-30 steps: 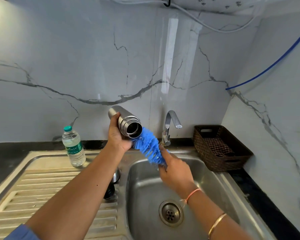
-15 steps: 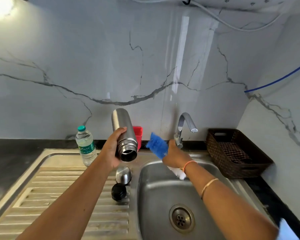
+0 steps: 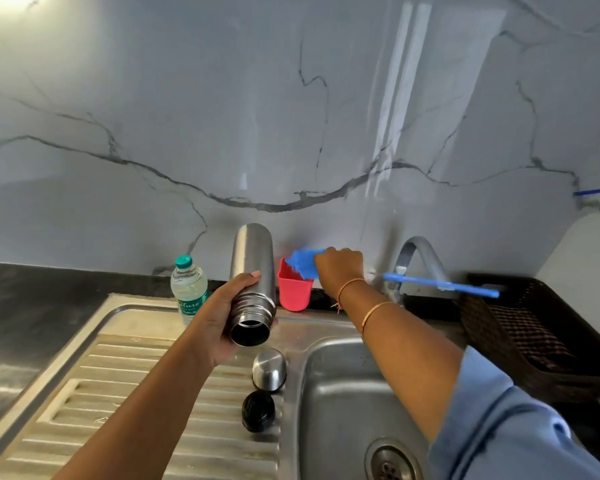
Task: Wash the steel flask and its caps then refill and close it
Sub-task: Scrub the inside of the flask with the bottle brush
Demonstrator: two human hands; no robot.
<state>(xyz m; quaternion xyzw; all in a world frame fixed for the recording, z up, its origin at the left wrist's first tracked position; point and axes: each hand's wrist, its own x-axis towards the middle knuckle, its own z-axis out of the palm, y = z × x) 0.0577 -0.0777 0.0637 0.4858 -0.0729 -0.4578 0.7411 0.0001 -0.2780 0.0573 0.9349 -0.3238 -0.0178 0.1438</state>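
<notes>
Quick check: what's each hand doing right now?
Left hand: grips the flask.
Right hand: grips the blue brush at the red cup.

You hold the cylindrical steel flask (image 3: 253, 271) over the ribbed steel drainboard (image 3: 118, 393). The domed steel cap (image 3: 269, 368) and round black stopper (image 3: 258, 410) lie on it nearer you, with the red plastic cup (image 3: 293, 292) behind and the steel sink basin (image 3: 343, 393) to the right.
</notes>
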